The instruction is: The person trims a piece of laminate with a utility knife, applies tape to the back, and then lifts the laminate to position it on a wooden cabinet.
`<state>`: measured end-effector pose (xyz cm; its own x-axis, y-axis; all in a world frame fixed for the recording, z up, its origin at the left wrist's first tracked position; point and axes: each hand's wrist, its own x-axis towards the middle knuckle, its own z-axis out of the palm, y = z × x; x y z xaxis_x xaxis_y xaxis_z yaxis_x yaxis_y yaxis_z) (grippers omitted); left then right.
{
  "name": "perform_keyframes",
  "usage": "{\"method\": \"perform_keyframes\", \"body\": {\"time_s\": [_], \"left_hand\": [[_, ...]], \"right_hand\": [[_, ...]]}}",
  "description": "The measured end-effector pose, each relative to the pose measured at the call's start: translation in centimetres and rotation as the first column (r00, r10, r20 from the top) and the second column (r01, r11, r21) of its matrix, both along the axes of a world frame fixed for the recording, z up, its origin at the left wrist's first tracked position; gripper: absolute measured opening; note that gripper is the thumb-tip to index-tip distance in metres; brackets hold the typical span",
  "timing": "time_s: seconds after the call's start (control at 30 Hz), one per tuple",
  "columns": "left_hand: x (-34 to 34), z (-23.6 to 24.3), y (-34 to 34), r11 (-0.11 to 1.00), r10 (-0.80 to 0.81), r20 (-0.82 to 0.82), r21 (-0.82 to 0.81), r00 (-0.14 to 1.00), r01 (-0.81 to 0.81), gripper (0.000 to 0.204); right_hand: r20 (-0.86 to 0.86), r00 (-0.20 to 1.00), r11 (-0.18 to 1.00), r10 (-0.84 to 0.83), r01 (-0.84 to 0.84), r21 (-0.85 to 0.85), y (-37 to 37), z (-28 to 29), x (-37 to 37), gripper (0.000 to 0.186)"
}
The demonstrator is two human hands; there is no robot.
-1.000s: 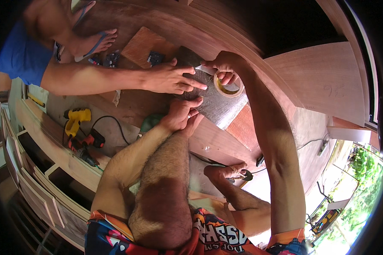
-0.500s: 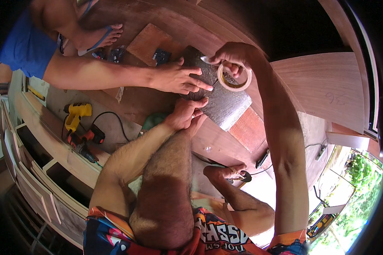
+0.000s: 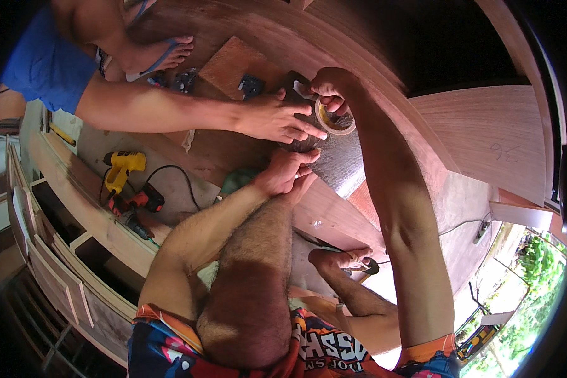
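Observation:
My right hand (image 3: 335, 85) is closed, with a roll of tape (image 3: 340, 129) hanging from its fingers. A small pale, shiny piece (image 3: 302, 89) sticks out on its left; its kind cannot be made out. Below lies a dark grey, silvery sheet (image 3: 338, 165), bright where light strikes it. At the sheet's near edge my left hand (image 3: 285, 171) is closed, its thumb laid along the edge and its other fingers curled next to my bare foot (image 3: 303, 184). Another person's hand (image 3: 280, 120) rests spread on the sheet, fingertips near the tape.
A yellow power tool (image 3: 124, 165) and a red-and-black cordless drill (image 3: 135, 206) lie to the left. Wooden cabinet frames (image 3: 75, 208) stand along the left side. Brown boards (image 3: 485, 132) line the right. An orange-brown board (image 3: 236, 60) lies beyond the other person's arm.
My right hand and the tape roll have shifted left, closer to the other person's hand. The roll has turned and hides more of the sheet. The whole view has shifted slightly.

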<state>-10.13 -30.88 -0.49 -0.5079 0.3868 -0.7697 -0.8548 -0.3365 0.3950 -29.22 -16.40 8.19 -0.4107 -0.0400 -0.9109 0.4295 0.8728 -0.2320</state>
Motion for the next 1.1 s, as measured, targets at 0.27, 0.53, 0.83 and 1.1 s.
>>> {"method": "perform_keyframes", "body": {"time_s": [0.27,0.53,0.83,1.1], "left_hand": [[0.0,0.3,0.2,1.0,0.012,-0.042,0.0,0.999,-0.012,0.03],[0.2,0.0,0.2,1.0,0.008,-0.067,-0.013,0.998,-0.009,0.028],[0.8,-1.6,-0.6,0.998,0.035,-0.048,0.046,0.998,-0.033,0.028],[0.4,-0.2,0.2,0.998,-0.046,-0.038,-0.04,0.998,0.045,0.027]], "right_hand": [[-0.176,0.983,0.996,0.056,-0.042,0.081,-0.9,-3.6,0.2,0.064],[-0.21,0.892,0.871,0.4,-0.299,0.389,-1.8,-1.6,0.4,0.069],[-0.392,0.918,0.998,-0.064,0.06,-0.022,1.1,1.9,5.8,0.059],[-0.567,0.703,0.831,-0.43,0.063,-0.552,6.6,3.0,14.0,0.047]]}}
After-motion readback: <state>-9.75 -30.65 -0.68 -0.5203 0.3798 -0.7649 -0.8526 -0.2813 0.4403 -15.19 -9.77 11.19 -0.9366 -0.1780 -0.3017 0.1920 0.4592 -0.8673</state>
